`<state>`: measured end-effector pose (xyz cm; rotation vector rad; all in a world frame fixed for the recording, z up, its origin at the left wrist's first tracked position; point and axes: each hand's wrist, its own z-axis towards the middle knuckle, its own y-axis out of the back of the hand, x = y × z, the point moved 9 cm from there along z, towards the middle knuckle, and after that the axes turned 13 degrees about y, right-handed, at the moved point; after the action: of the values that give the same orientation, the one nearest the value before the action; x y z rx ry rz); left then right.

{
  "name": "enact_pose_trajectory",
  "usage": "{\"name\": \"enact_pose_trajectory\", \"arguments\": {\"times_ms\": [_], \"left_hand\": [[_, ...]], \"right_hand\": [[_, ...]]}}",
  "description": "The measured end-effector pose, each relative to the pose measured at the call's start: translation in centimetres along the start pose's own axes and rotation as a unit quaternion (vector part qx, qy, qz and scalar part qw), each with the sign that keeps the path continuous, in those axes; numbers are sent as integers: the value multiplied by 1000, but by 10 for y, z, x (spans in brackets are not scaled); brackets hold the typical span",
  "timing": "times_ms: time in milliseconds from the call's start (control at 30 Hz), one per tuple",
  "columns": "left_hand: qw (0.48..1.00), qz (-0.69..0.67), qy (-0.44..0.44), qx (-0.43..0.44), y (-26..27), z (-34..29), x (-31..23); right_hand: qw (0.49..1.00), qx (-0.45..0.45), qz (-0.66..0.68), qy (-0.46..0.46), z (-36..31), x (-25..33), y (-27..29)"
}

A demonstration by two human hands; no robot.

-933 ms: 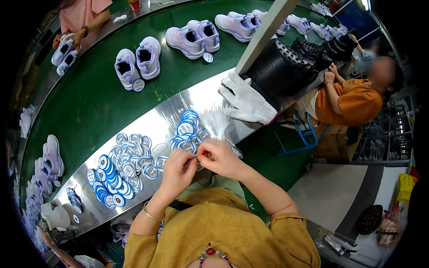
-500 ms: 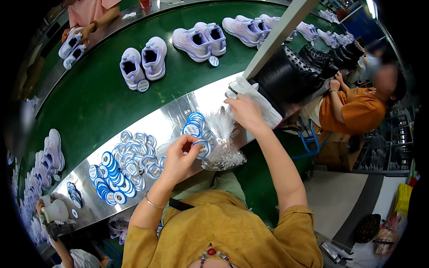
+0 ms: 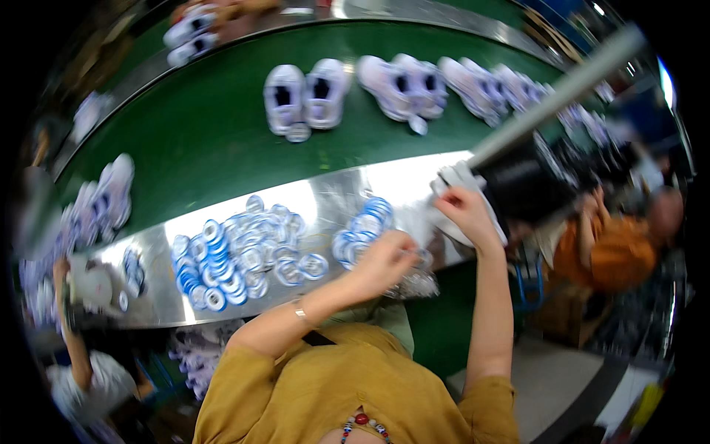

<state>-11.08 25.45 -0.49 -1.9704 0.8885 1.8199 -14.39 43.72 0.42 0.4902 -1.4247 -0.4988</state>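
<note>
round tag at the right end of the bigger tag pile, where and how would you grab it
I'd pinch the round tag by its right rim, coming from the right, the side where the left hand is. It looks flat, and that edge faces the metal bench, while its left edge is crowded by the pile.

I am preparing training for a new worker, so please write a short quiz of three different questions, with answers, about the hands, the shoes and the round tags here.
1. Which thing is nearest to the right hand?
A. the pale shoes
B. the white glove
C. the beaded necklace

2. True or false: the pale shoes ahead stand on the green surface.

3. Fill in: the larger pile of round tags lies to the ____ of the left hand.

Key: 1. B; 2. true; 3. left
</note>
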Motion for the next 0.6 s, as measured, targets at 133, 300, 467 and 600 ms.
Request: {"name": "enact_pose_trajectory", "arguments": {"times_ms": [133,300,467,600], "left_hand": [[969,199,-147,-6,-36,4,-15],[952,255,-170,-22,-53,2,9],[958,242,-156,-6,-65,7,22],[955,234,-180,-1,-63,6,16]], "right_hand": [[994,-75,79,-30,-10,-1,-2],[971,-95,197,-100,-15,-7,-19],[935,-302,181,-46,-13,-30,18],[943,-322,74,26,-4,1,30]]}}
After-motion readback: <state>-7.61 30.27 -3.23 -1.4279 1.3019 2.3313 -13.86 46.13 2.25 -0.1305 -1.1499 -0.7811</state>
